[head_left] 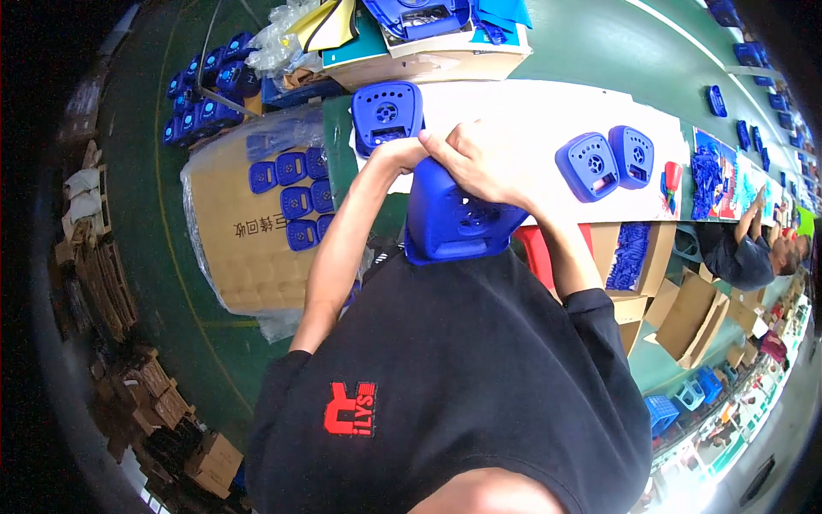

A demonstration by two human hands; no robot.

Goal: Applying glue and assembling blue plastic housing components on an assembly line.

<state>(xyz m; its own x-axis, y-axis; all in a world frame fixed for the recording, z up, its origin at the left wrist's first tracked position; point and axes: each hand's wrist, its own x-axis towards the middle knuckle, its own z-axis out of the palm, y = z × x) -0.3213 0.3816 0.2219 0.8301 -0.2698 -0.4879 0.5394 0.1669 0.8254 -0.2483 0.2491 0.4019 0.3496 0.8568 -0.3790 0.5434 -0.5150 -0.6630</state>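
A blue plastic housing (462, 218) with a round vent stands tilted against the front of my black shirt. My right hand (479, 163) lies over its far upper edge, fingers curled round it. On the left of that edge, my left hand (406, 155) meets the right one and grips the same housing, its fingers mostly hidden. Just beyond my left hand, a blue housing panel (387, 111) with a vent and a row of holes lies on the white table (505, 116). Farther right on the table are two similar blue housings, a nearer one (588, 165) and a farther one (634, 156).
A red-and-blue tool (672, 178) lies by the table's right end. Left of me, blue frames (295, 201) rest on a wrapped cardboard stack (248, 257). An open carton (629, 257) of blue parts stands right, beyond a red stool (539, 257). A co-worker (741, 257) is farther right.
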